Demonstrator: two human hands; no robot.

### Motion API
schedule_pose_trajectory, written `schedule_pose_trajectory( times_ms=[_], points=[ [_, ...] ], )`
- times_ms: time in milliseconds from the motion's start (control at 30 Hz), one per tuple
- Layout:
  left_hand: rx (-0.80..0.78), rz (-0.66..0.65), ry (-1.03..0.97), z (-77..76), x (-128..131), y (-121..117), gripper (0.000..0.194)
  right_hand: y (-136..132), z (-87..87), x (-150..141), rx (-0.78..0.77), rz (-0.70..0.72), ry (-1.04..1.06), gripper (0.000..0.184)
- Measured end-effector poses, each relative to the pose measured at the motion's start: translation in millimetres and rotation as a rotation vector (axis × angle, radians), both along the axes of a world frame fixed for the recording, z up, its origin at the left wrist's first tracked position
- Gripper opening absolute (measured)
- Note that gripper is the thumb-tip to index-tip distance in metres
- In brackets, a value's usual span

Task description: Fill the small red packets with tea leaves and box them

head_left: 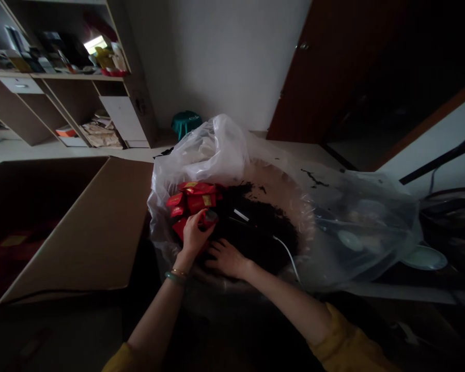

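Observation:
My left hand [194, 237], with bangles at its wrist, is closed around a small red packet [206, 222] whose mouth faces up. Beside it my right hand [228, 260] lies palm down with its fingers apart, touching a heap of dark, dry leaf-like bits [271, 219]. What is under its palm is hidden. Several red packets [196, 201] with gold labels are piled just beyond my left hand. On the dark heap rests a black device with a lit white strip [241, 214], and a white cable [290, 253] runs from its right end.
A clear plastic liner [225, 150] surrounds the round container with the heap. At left stands an open cardboard box [85, 227] with red things inside. Another clear plastic bag [368, 232] lies at right. Shelves [77, 77], a green bag [186, 123] and a brown door [318, 77] are behind.

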State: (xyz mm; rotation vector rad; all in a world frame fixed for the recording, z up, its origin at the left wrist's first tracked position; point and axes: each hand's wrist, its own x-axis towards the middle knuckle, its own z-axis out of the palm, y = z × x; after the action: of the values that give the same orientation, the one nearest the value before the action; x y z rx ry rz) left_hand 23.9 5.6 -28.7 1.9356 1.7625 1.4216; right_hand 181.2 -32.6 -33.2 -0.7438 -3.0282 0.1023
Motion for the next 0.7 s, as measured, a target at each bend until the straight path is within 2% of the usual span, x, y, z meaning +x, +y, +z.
schedule_pose_trajectory(
  times_ms=[100,300,367,433,500,567,700],
  points=[
    [-0.003,0.025,0.005,-0.7,-1,0,0.047,9,0.0,6,0.049,-0.097,-0.007,0.021],
    [0.008,0.038,0.008,-4.2,-2,1,0.048,35,13.1,18,0.115,-0.28,-0.015,0.024],
    [0.018,0.044,0.009,-3.9,-2,2,0.049,43,15.5,15,0.139,-0.382,-0.001,0.029],
    [0.027,0.056,0.006,-2.8,-2,1,0.049,49,15.3,8,0.127,-0.458,0.013,0.044],
    [0.033,0.066,-0.008,-1.7,-2,1,0.049,53,13.8,-3,0.068,-0.479,-0.002,0.062],
    [0.037,0.066,-0.028,-1.6,-2,0,0.049,56,12.8,-14,0.001,-0.478,-0.046,0.069],
    [0.046,0.054,-0.056,-4.0,-4,1,0.048,54,15.3,-22,-0.032,-0.439,-0.089,0.057]
  ],
)
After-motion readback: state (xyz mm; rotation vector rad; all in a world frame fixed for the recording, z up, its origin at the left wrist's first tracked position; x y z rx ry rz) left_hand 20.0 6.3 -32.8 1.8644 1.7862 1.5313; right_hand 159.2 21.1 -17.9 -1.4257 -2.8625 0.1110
